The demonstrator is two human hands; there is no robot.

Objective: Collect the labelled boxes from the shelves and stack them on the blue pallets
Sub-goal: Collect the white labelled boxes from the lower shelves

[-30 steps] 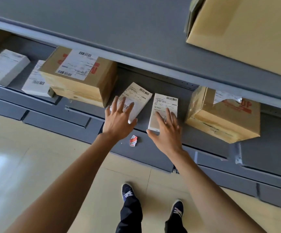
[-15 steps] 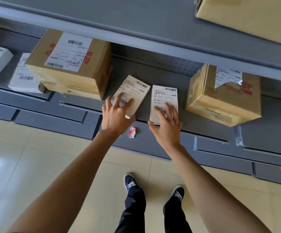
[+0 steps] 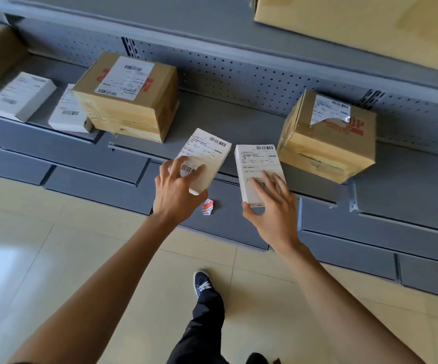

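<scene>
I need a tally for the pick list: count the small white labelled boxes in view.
4. One is in the left hand, one in the right hand, and two lie at the shelf's left end. Others may be hidden behind the brown cartons.

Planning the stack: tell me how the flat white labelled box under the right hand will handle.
The flat white labelled box is probably stiff, since its edges look crisp. It seems light, as the right hand takes it alone. Being flat, it should stack steadily.
</scene>
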